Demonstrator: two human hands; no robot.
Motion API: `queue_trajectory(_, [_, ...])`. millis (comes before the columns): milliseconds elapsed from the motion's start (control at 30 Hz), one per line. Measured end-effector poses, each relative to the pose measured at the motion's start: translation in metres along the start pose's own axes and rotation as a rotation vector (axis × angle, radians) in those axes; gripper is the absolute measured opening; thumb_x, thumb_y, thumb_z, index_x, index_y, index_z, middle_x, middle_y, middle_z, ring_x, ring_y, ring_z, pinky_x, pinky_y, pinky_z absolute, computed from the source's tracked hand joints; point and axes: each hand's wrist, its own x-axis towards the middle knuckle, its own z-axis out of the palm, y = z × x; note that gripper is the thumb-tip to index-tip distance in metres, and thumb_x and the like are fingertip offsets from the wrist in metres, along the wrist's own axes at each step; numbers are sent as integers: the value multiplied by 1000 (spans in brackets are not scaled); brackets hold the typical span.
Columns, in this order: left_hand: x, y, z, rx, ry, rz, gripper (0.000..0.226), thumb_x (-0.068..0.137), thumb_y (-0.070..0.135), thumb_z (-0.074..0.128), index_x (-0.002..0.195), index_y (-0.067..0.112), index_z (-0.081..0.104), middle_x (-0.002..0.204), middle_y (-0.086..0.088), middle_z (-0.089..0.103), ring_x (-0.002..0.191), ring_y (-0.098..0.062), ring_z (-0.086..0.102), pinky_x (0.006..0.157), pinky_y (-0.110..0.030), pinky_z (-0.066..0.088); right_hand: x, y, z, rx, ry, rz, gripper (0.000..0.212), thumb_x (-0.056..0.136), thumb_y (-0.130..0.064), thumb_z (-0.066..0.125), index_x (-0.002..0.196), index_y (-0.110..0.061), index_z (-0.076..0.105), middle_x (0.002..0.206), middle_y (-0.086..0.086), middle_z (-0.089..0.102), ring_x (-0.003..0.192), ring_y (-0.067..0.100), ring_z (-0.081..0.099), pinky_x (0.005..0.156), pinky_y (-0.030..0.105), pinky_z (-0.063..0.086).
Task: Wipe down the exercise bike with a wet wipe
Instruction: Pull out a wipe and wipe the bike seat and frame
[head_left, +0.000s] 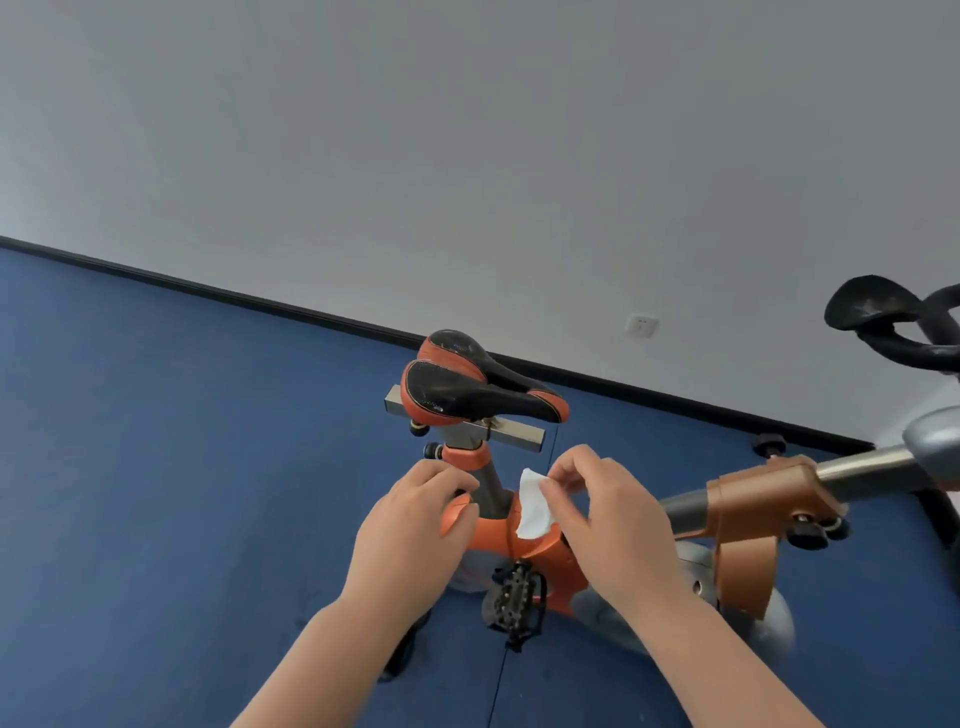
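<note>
Below the saddle, wet wipe pinched in right hand.

Two forearms enter from the bottom edge of the head view, each ending in a hand. Both forearms are bare as far as the frame shows; no sleeve or cuff is visible. The left hand carries no glove, ring, watch or strap. The right hand is likewise ungloved and unadorned. Visible nails on the fingers are short and unpainted.
</note>
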Motion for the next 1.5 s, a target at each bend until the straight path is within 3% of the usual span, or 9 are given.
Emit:
queue_trajectory(300, [59, -32, -29, -201, -36, 68, 9, 83, 37, 65, 90, 34, 70, 106, 26, 54, 97, 7, 52, 76, -15, 44, 53, -46, 40, 96, 0, 4, 10, 90, -43, 53, 86, -34, 50, 82, -16, 59, 80, 3, 57, 66, 21, 49])
queue_trajectory(500, [100, -84, -67, -228, -135, 132, 7, 85, 31, 65, 80, 27, 68, 103, 25, 57, 92, 4, 54, 70, -4, 38, 79, -98, 78, 437, -70, 180, 11, 93, -31, 56, 85, -27, 50, 76, -3, 64, 73, 11, 59, 67, 27, 47])
queue_trajectory(600, [121, -109, -87, -226, -219, 165, 8, 89, 29, 59, 81, 28, 61, 98, 20, 59, 88, -3, 57, 77, -18, 45, 92, -121, 94, 629, -108, 286, 11, 91, -21, 60, 89, -20, 50, 81, 6, 66, 78, 20, 60, 71, 26, 47])
queue_trajectory(667, [133, -123, -98, -231, -280, 156, 8, 91, 31, 55, 83, 30, 57, 91, 15, 61, 84, -6, 58, 79, -30, 49, 101, -133, 104, 691, -107, 301, 15, 89, -16, 62, 95, -20, 50, 85, 4, 66, 79, 15, 60, 73, 20, 47])
queue_trajectory(833, [148, -141, -104, -305, -382, 157, 11, 96, 32, 45, 85, 29, 47, 76, 8, 61, 65, -7, 52, 65, -29, 47, 108, -147, 117, 646, -77, 340, 20, 88, -14, 63, 101, -28, 62, 75, -10, 53, 73, 7, 54, 72, 19, 46])
queue_trajectory(1067, [155, -134, -75, -349, -417, 149, 21, 98, 25, 39, 78, 31, 39, 72, 8, 51, 66, -10, 46, 63, -29, 41, 106, -138, 128, 444, 66, 487, 7, 87, -13, 58, 83, -19, 61, 82, -1, 62, 73, 10, 55, 63, 16, 44])
queue_trajectory(1200, [167, -128, -64, -352, -393, 130, 24, 99, 24, 36, 76, 31, 36, 73, 6, 50, 65, -12, 45, 60, -28, 39, 113, -125, 126, 455, 0, 530, 10, 86, -13, 56, 84, -22, 53, 78, 0, 61, 58, 4, 47, 53, 15, 41])
queue_trajectory(1300, [179, -121, -58, -366, -362, 123, 23, 99, 21, 37, 77, 28, 37, 69, 6, 48, 61, -12, 41, 58, -28, 37, 123, -111, 124, 399, -52, 516, 12, 82, -14, 57, 84, -25, 55, 82, 1, 62, 66, 13, 54, 61, 27, 47])
queue_trajectory(1500, [213, -111, -38, -435, -265, 23, 17, 99, 22, 37, 83, 26, 40, 75, 1, 53, 75, -20, 47, 60, -30, 37, 146, -88, 117, 666, -86, 506, 7, 87, -19, 66, 83, -15, 61, 70, -9, 60, 64, 3, 52, 61, 16, 45])
